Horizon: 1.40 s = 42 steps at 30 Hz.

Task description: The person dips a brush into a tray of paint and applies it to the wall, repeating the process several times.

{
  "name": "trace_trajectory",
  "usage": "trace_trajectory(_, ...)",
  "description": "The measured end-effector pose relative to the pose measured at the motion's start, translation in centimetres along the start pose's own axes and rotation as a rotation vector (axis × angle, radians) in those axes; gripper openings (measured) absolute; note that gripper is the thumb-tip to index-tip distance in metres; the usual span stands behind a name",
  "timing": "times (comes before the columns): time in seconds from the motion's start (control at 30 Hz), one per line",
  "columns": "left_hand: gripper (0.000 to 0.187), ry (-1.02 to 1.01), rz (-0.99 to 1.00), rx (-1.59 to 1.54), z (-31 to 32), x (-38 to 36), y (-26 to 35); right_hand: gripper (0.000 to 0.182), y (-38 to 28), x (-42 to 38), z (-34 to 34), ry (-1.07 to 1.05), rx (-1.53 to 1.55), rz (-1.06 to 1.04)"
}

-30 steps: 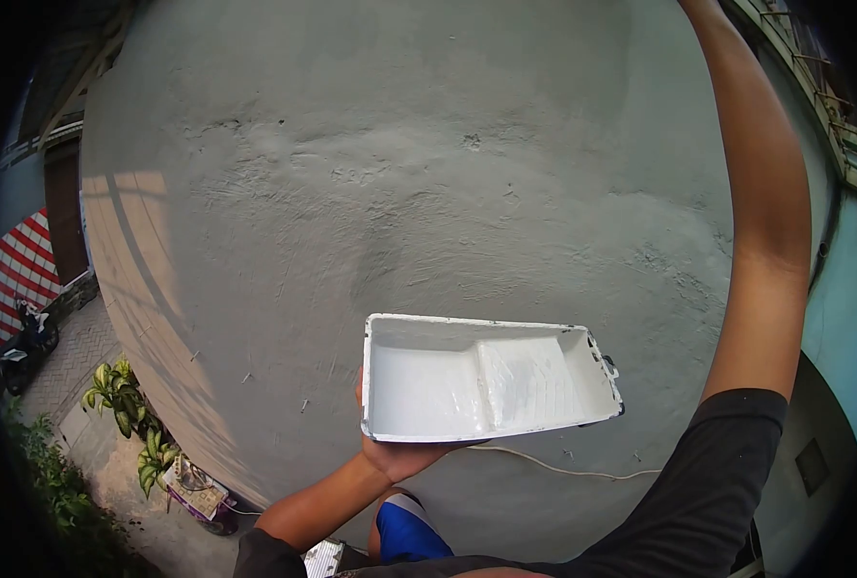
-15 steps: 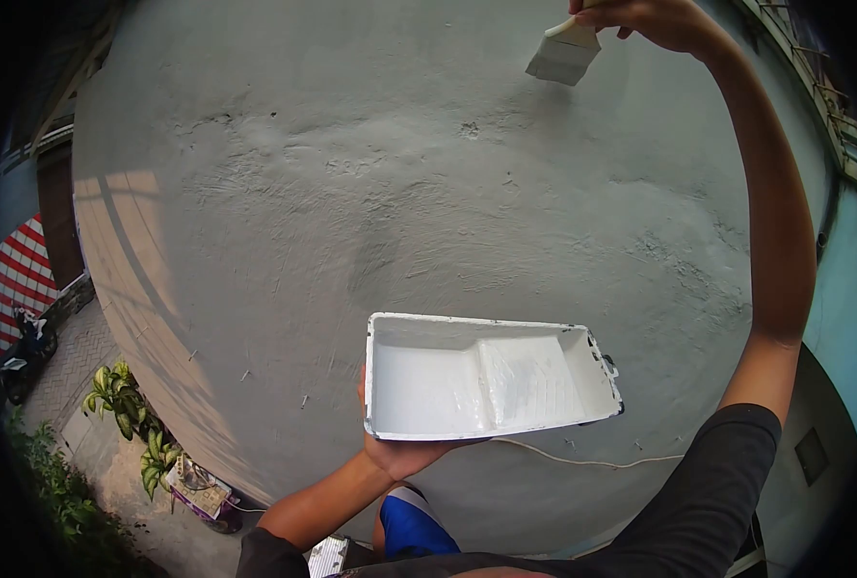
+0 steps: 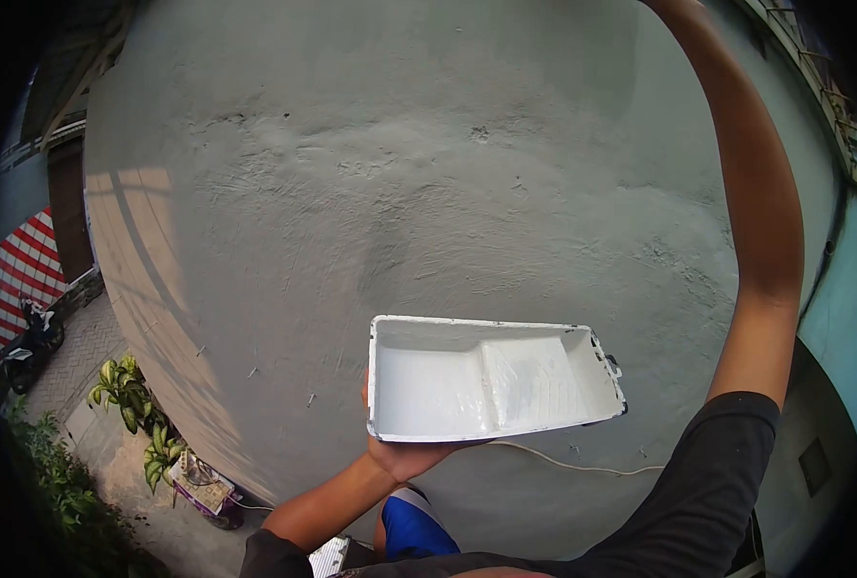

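My left hand (image 3: 407, 459) supports a white paint tray (image 3: 438, 385) from below, with its fingers partly hidden behind the tray's left end. Wet white paint lies in the tray's well and over its ribbed slope, and the rim is chipped dark at the right end. My right arm (image 3: 761, 193) reaches up along the right side to the top edge of the view. Only the wrist end of my right hand (image 3: 677, 8) shows there; its fingers and whatever they hold are cut off. In front is a rough grey plastered wall (image 3: 399, 222).
Thin pale cord (image 3: 582, 466) runs below the tray. At lower left are leafy plants (image 3: 125, 395), a pot (image 3: 207, 491) with clutter on top, and a parked motorbike (image 3: 31, 347). A blue-green wall (image 3: 847, 289) borders the right side.
My right hand has moved up, carrying the paintbrush out of view past the top edge. The tray in my left hand stays almost in place; the view has shifted slightly.
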State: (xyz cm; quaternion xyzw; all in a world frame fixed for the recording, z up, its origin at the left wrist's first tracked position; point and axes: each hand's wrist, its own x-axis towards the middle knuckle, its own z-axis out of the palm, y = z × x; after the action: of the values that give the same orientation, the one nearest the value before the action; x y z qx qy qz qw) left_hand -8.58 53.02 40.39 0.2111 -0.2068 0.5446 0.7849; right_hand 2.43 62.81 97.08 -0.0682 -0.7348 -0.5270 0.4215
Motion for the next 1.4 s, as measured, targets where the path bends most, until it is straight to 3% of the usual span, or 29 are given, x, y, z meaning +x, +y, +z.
trace_trajectory(0.03, 0.091, 0.002, 0.000, -0.003, -0.1, -0.1, 0.0, 0.014, -2.3, -1.8, -0.5, -0.025, 0.057, -0.022)
trace_trajectory(0.1, 0.113, 0.030, -0.022, -0.184, -0.2, -0.3, 0.1, 0.010, -5.9, -4.8, -1.4, -0.211, 0.128, -0.032)
trace_trajectory(0.17, 0.113, 0.041, -0.026, -0.186, -0.5, -0.6, 0.2, 0.011, -9.4, -7.0, -3.3, -0.402, 0.234, 0.064)
trace_trajectory(0.27, 0.113, 0.054, -0.027, -0.171, -1.0, -0.8, 0.1, 0.011, -8.6, -8.0, -4.3, -0.523, 0.465, 0.227)
trace_trajectory(0.33, 0.113, 0.058, -0.023, -0.156, -1.0, -1.0, 0.1, 0.011, -6.8, -6.2, -6.3, -0.649, 0.335, 0.254)
trace_trajectory(0.4, 0.113, 0.049, -0.029, -0.220, -0.9, -1.1, 0.0, 0.012, -2.0, -4.5, -5.5, -0.465, 0.228, 0.387)
trace_trajectory(0.47, 0.113, 0.054, -0.021, -0.226, 0.0, -1.1, -0.3, 0.010, 2.0, -2.8, -5.4, -0.166, 0.251, 0.391)
trace_trajectory(0.53, 0.114, 0.058, -0.011, -0.230, 0.4, -0.9, -0.3, 0.011, 7.9, -1.1, -4.5, -0.086, 0.174, 0.295)
trace_trajectory(0.6, 0.114, 0.070, -0.024, -0.185, 0.3, -0.7, -0.3, 0.012, 10.2, -0.6, -3.9, 0.282, -0.040, 0.142)
trace_trajectory(0.67, 0.114, 0.074, -0.028, -0.186, 0.1, -0.6, -0.2, 0.011, 11.3, -0.5, -2.9, 0.286, -0.056, 0.195)
trace_trajectory(0.77, 0.114, 0.088, -0.036, -0.174, -0.1, -0.3, -0.4, 0.009, 11.4, -2.0, -1.0, 0.251, 0.086, 0.109)
trace_trajectory(0.97, 0.113, 0.105, -0.066, -0.216, 0.0, -0.4, -0.3, 0.012, 2.8, -9.0, -3.5, -0.183, 0.245, 0.244)
trace_trajectory(1.0, 0.112, 0.094, -0.073, -0.243, 0.0, -0.6, -0.4, 0.016, 5.0, -10.6, -2.2, -0.168, 0.228, -0.081)
trace_trajectory(1.07, 0.112, 0.091, -0.071, -0.228, 0.0, -0.6, -0.5, 0.021, 2.4, -12.7, -3.2, -0.373, 0.258, 0.000)
trace_trajectory(1.2, 0.112, 0.132, -0.079, -0.229, 0.1, -0.2, -0.6, 0.026, 1.7, -11.6, -5.6, -0.463, 0.397, 0.207)
trace_trajectory(1.27, 0.112, 0.119, -0.082, -0.225, -0.1, -0.2, -0.8, 0.013, 0.9, -8.9, -6.8, -0.586, 0.342, 0.460)
trace_trajectory(1.3, 0.111, 0.105, -0.084, -0.221, -0.2, -0.2, -0.9, 0.013, 1.6, -8.2, -6.7, -0.582, 0.347, 0.456)
trace_trajectory(1.4, 0.112, 0.102, -0.064, -0.167, -0.8, -0.6, -1.0, 0.011, 6.6, -5.9, -5.3, -0.126, 0.232, 0.364)
